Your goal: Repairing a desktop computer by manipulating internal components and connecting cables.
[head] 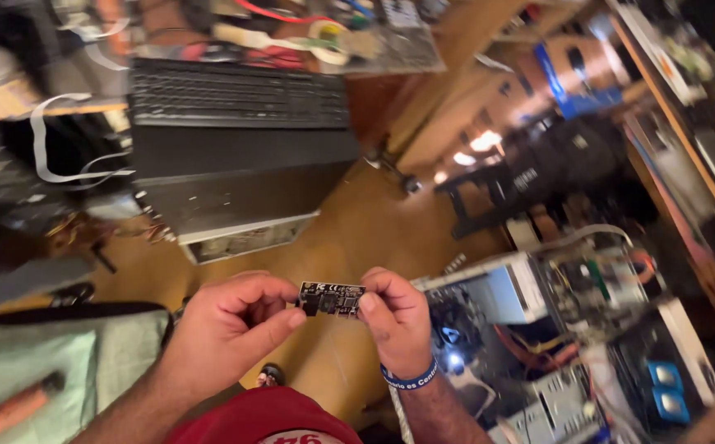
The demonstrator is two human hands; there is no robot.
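At the far left an orange-handled tool [13, 409] lies on a pale green cloth [32, 370]. Above it, a black keyboard [238, 92] rests on top of a black computer case [238, 185] that stands on the brown floor [374, 222].

Low in the middle, the left hand [230, 325] pinches the left end of a small black circuit board [332, 299], thumb below and curled fingers above, closed tight on the card. The board is held in the air between the two hands, above the floor and in front of the person's red shirt [263, 418]. Its long axis runs level, left to right across the view, and its component face points up toward the camera.

The right hand [396, 316], with a blue wristband [411, 380] on its wrist, grips the board's right end between thumb and fingertips, also closed on it.

To the right, an open computer case [538, 329] lies on its side showing cables and a fan.
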